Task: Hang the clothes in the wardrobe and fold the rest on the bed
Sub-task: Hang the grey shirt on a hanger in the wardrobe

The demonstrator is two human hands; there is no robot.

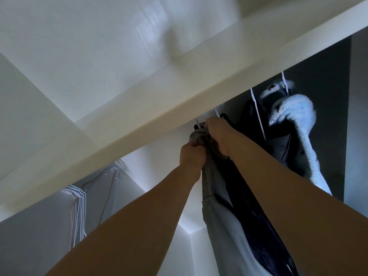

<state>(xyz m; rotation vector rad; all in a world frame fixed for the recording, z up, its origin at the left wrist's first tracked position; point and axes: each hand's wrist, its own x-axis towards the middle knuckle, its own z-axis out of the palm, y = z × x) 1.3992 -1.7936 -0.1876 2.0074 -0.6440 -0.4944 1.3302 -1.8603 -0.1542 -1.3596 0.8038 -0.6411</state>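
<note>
Left hand (192, 156) and right hand (218, 134) both clench the grey garment (217, 208) at frame centre, bunching its top under the wardrobe's top panel (179, 108), likely seating its hanger among hung clothes.

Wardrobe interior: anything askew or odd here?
Only the grey garment: it is bunched at the top where the left hand and right hand grip it. Empty hangers hang orderly.

You had no readable text, label, brand, number or sign in front of you; nothing legible showed on the hanging clothes, the hangers or the wardrobe panels.
</note>
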